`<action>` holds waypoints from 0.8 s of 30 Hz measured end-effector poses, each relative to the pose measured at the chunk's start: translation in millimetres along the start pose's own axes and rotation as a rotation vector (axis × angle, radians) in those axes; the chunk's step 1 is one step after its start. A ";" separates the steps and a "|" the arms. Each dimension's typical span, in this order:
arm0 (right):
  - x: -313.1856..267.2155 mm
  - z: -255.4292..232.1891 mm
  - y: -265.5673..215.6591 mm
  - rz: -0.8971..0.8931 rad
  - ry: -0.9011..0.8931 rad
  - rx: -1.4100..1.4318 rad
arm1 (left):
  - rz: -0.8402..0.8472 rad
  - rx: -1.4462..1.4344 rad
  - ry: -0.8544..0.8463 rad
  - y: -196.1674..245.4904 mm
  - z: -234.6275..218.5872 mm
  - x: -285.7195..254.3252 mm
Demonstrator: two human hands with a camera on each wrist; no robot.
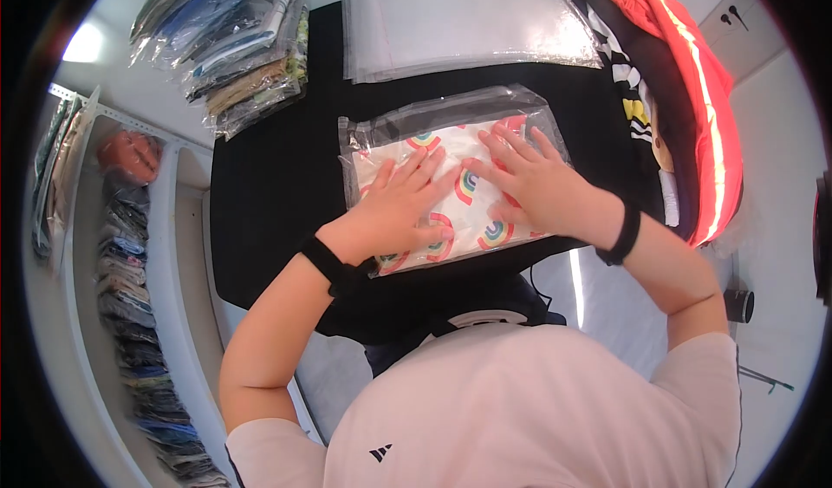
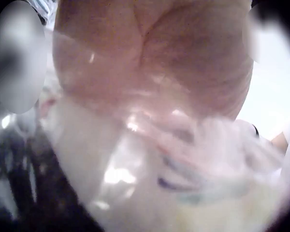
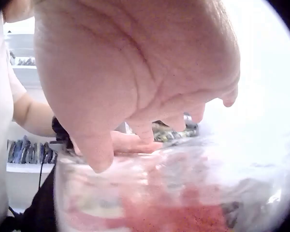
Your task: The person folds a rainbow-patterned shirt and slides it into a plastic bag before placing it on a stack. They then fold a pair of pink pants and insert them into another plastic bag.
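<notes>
Both hands [image 1: 407, 202] [image 1: 529, 180] flat on rainbow-print bagged garment [image 1: 451, 185] — no legible writing.

Probably a garment packing or stock room: bagged folded clothes [image 1: 234, 46] are heaped on the black tabletop [image 1: 277, 176], empty clear bags [image 1: 459, 20] lie beyond, and white shelves [image 1: 130, 332] hold more packed garments.
</notes>
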State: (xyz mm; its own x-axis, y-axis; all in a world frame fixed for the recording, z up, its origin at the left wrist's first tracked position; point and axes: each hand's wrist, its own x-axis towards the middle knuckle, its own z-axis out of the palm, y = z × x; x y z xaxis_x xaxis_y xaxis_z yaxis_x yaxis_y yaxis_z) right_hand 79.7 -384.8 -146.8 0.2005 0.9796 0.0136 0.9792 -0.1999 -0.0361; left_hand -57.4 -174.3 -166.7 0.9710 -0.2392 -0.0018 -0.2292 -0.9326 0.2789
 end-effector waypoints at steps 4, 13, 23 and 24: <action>-43.5 -23.2 -28.2 -0.007 0.014 0.156 | 0.105 -0.047 0.166 14.9 -40.8 -34.8; -78.9 8.8 -5.3 0.288 0.005 0.451 | -0.156 -0.101 0.149 20.8 -7.5 -85.4; -83.5 -17.6 26.4 0.332 0.098 1.099 | -0.192 -0.174 0.442 12.8 -41.7 -74.0; -78.5 -21.6 29.7 0.317 0.141 1.212 | -0.237 -0.247 0.476 13.0 -52.7 -73.8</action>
State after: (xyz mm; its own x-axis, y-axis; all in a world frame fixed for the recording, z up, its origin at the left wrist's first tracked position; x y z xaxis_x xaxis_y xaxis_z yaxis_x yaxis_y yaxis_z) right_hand 93.8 -468.1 -127.3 0.4953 0.8667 -0.0595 0.2440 -0.2046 -0.9480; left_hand -128.5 -154.5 -112.4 0.9309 0.1691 0.3239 -0.0347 -0.8414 0.5392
